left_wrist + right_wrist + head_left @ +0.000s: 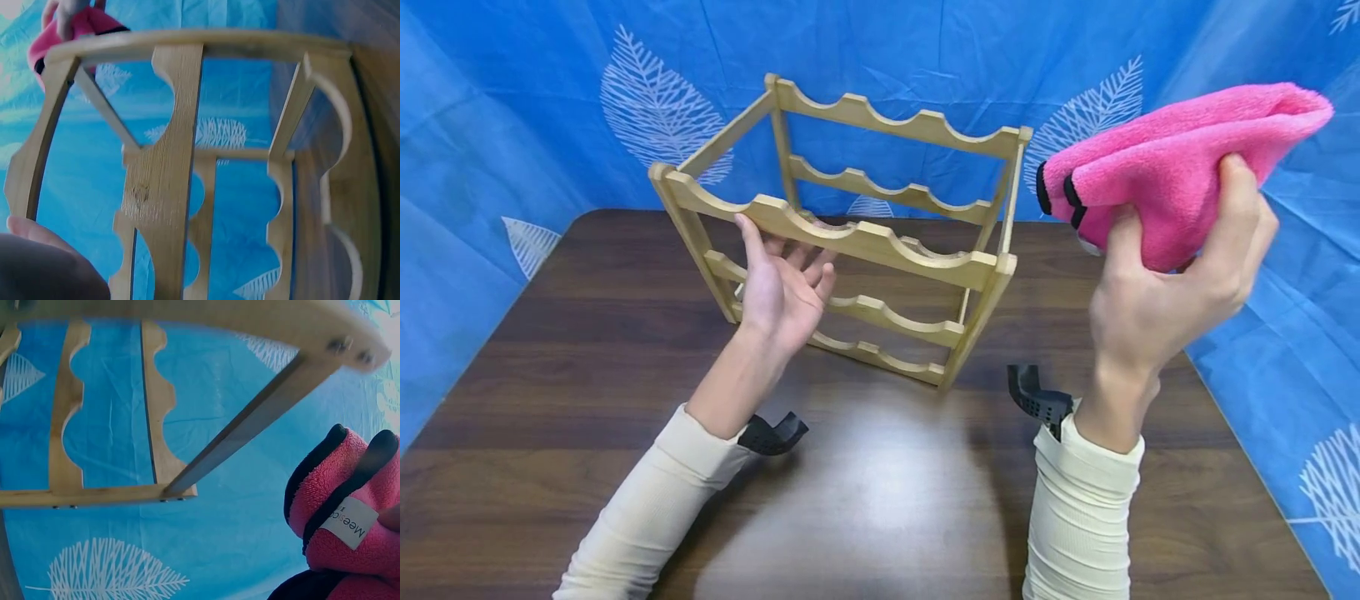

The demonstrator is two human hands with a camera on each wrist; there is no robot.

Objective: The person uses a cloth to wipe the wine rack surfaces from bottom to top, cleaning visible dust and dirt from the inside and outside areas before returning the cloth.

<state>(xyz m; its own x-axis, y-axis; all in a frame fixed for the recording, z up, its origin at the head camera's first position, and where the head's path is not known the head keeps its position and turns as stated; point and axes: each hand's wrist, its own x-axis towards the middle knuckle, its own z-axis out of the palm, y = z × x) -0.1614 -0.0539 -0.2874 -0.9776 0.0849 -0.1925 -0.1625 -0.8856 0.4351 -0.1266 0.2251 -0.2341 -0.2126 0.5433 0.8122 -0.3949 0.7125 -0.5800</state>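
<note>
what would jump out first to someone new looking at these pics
Probably the bright pink cloth, held up in the right hand at the right of the head view. Next comes the pale wooden rack with scalloped rails in the middle, where the left hand touches its near top rail. Behind it all hangs a vivid blue backdrop with white leaf prints.

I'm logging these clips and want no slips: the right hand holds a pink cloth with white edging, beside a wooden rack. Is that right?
Not quite: the edging is black, not white, as the right wrist view shows. The right hand does hold the pink cloth beside the wooden rack.
</note>
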